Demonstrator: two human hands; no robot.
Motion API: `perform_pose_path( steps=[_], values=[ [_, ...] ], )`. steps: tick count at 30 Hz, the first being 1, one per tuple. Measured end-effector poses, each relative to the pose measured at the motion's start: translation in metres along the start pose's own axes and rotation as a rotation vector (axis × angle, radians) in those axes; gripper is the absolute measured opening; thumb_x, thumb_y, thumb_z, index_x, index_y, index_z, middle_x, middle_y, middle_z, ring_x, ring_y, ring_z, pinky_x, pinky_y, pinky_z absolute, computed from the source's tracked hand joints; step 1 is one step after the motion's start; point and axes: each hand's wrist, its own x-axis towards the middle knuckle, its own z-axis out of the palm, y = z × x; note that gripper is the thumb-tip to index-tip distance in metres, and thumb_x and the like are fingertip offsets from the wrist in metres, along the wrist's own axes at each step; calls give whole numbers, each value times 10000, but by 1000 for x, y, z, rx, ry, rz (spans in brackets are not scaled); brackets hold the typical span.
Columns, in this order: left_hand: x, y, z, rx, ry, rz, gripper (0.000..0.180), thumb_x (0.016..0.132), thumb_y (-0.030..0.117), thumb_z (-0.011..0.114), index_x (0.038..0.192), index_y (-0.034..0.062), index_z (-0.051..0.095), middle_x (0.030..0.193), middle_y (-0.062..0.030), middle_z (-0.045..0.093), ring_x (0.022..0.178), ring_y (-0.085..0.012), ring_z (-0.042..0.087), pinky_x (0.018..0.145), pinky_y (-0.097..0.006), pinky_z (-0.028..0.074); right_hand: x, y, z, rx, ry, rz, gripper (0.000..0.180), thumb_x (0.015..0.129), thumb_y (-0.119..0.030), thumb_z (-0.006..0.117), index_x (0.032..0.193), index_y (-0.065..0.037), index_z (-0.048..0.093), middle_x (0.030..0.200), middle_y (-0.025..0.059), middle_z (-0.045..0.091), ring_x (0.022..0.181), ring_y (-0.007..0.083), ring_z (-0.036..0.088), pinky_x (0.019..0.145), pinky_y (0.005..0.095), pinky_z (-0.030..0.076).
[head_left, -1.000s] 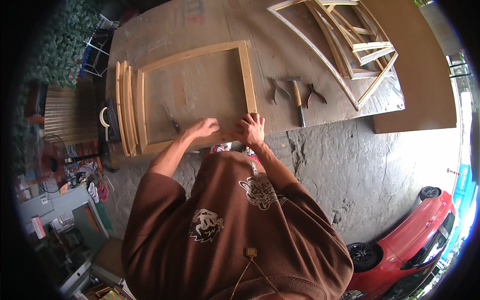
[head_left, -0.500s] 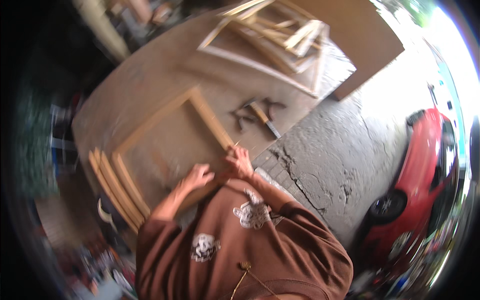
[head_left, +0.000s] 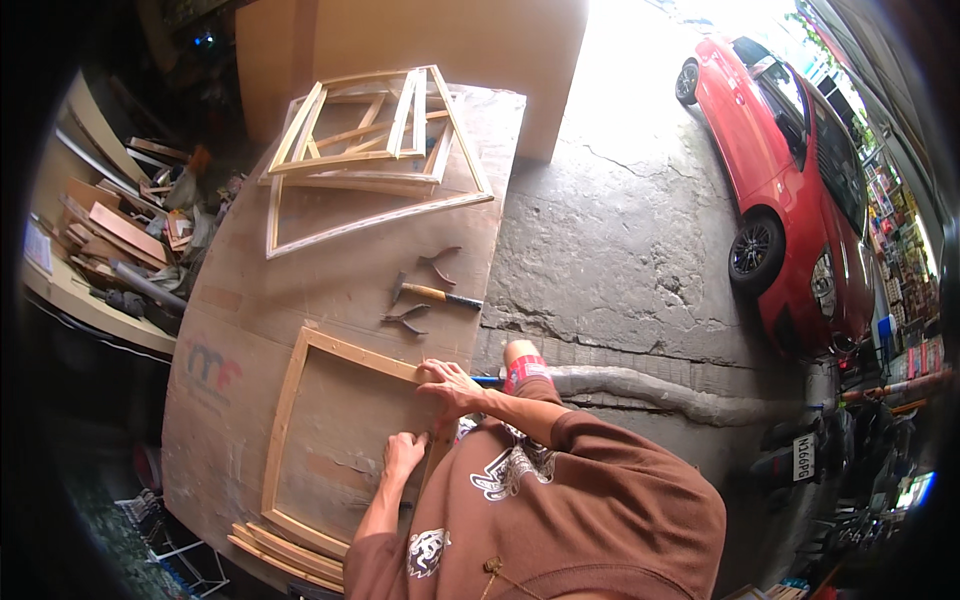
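A wooden frame (head_left: 287, 420) lies flat on the cardboard-covered table, its near side partly hidden by my body. My right hand (head_left: 447, 388) is closed over the frame's right corner, fingers bent around the wood. Just inside the frame, near that corner, my left hand (head_left: 403, 457) is curled with its fingers together; whatever they may hold is hidden. Beyond the frame lie a hammer (head_left: 440, 295) with a wood-and-black handle, one pair of pliers (head_left: 438, 266) on its far side and another pair of pliers (head_left: 407, 320) on its near side.
Several pale wooden frames (head_left: 380, 160) are piled at the table's far end, before a large brown board (head_left: 420, 50). Wooden strips (head_left: 285, 555) lie at the near left. Wood scraps (head_left: 125, 230) fill the left side. A red car (head_left: 775, 165) stands on the concrete floor at right.
My view has swung round, so the table, frames and car sit differently in the picture and look sharper. Both hands remain by the same frame corner; the left fingers look more curled.
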Motion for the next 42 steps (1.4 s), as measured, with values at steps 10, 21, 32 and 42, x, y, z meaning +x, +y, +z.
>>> perform_pose_path(
  steps=[10, 21, 32, 42],
  values=[
    [1, -1, 24, -35, 147, -33, 331, 825, 310, 586, 773, -4, 672, 739, -237, 651, 735, -443, 635, 694, -493, 514, 4, -5, -3, 25, -11, 12, 715, 443, -438, 855, 1101, -241, 660, 1409, 142, 337, 1368, 354, 252, 1071, 495, 252],
    [13, -28, 25, -66, -8, 220, 345, 882, 337, 547, 833, 15, 660, 799, -226, 657, 781, -417, 638, 653, -482, 509, 6, -3, -3, 28, -8, -26, 717, 452, -468, 856, 1098, -224, 660, 1400, 153, 336, 1356, 372, 266, 1056, 508, 263],
    [19, 4, 13, -385, -143, -255, 388, 797, 374, 607, 685, 8, 668, 670, -202, 650, 663, -367, 663, 651, -444, 519, 8, -5, -10, -17, -7, -13, 717, 421, -446, 850, 1075, -208, 678, 1397, 151, 350, 1358, 359, 274, 1062, 486, 271],
    [-14, -28, 20, -200, 301, 627, 147, 863, 127, 601, 981, 52, 646, 937, -167, 659, 797, -373, 648, 680, -442, 529, 5, -1, -5, 10, -1, -15, 701, 437, -461, 851, 1071, -215, 680, 1401, 147, 351, 1356, 361, 271, 1061, 490, 258]
  ],
)
